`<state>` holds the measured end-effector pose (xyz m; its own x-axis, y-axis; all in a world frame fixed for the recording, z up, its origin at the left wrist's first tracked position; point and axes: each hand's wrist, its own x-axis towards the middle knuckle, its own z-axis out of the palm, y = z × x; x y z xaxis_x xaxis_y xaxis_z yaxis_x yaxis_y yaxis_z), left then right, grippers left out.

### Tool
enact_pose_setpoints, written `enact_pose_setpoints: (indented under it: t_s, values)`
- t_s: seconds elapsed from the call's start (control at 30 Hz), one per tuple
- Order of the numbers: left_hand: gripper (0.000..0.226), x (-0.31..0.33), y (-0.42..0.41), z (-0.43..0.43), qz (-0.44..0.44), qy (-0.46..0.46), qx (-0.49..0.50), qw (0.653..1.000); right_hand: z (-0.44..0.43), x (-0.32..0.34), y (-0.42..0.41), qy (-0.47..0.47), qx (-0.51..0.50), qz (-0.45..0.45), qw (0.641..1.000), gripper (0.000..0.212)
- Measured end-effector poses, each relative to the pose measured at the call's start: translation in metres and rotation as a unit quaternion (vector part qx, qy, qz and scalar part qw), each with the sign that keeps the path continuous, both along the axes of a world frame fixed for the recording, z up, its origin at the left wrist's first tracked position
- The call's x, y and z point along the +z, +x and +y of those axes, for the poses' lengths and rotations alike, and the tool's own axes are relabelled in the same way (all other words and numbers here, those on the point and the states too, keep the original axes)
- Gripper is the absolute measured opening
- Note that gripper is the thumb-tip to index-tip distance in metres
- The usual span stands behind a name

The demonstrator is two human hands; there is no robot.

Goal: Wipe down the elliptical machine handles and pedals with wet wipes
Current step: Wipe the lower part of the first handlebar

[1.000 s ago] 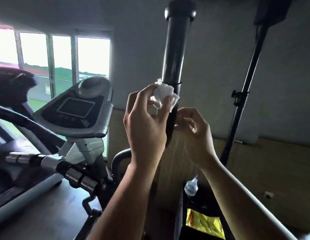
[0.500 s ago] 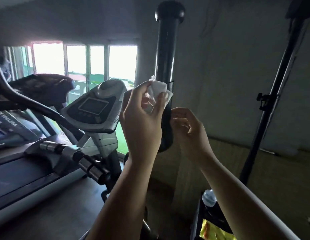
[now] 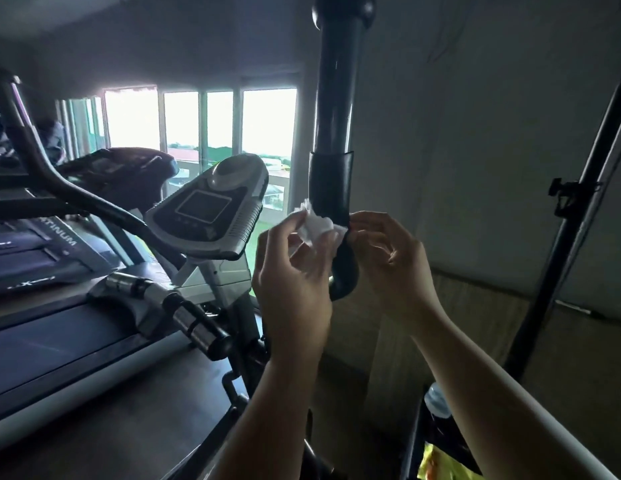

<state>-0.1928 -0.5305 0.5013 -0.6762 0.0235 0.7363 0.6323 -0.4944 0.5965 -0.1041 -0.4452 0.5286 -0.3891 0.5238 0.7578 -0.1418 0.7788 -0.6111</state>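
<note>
The elliptical's tall black right handle rises in the middle of the head view, ending in a round cap at the top. My left hand pinches a crumpled white wet wipe just left of the handle's lower sleeve. My right hand is on the handle's right side with fingers curled; its fingertips reach toward the wipe's edge by the handle, and whether they touch it is unclear. The elliptical console sits to the left, with the short fixed grip bar below it. The pedals are out of view.
A treadmill stands at the left beside the elliptical. A black tripod pole slants along the right side. A small bottle and a yellow packet lie low on the right. Windows glow at the back.
The view has swung right and closer to the handle. Both hands sit lower on the handle than before, with the wipe still in my left hand.
</note>
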Motion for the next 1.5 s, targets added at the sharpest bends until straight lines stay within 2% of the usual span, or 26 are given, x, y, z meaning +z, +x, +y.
enact_pose_setpoints:
  t_s: [0.2, 0.3, 0.4, 0.53, 0.7, 1.0, 1.17, 1.37, 1.5]
  values:
    - [0.04, -0.046, 0.002, 0.037, -0.063, -0.014, -0.06, 0.996, 0.007, -0.003, 0.005, -0.017, 0.017, 0.01, 1.0, 0.018]
    - [0.038, -0.062, 0.0, 0.055, -0.061, -0.029, -0.077, 0.995, 0.009, -0.014, 0.006, -0.028, 0.014, 0.018, 0.999, 0.021]
    - [0.039, -0.073, -0.006, 0.068, -0.034, -0.049, -0.079, 0.995, 0.011, -0.026, 0.003, -0.037, 0.0, 0.025, 0.999, 0.023]
    - [0.043, -0.099, -0.023, 0.088, 0.031, -0.127, -0.046, 0.99, 0.015, -0.036, 0.0, -0.055, -0.014, 0.036, 0.998, 0.023]
    - [0.042, -0.114, -0.037, 0.1, 0.085, -0.174, -0.014, 0.981, 0.017, -0.041, -0.001, -0.018, -0.062, 0.021, 0.998, 0.024]
    - [0.038, -0.123, -0.069, 0.104, 0.168, -0.281, 0.033, 0.944, 0.016, -0.048, -0.008, -0.033, -0.058, 0.06, 0.996, 0.021]
    - [0.022, -0.12, -0.08, 0.098, 0.136, -0.343, 0.046, 0.928, 0.011, -0.053, -0.011, -0.017, -0.091, 0.07, 0.993, 0.02]
    - [0.03, -0.125, -0.068, 0.074, 0.054, -0.31, 0.011, 0.949, 0.004, -0.075, -0.004, -0.018, -0.107, 0.08, 0.991, 0.017]
    - [0.022, -0.114, -0.045, 0.054, 0.004, -0.278, -0.02, 0.96, 0.004, -0.097, 0.014, -0.085, -0.081, 0.05, 0.992, 0.029]
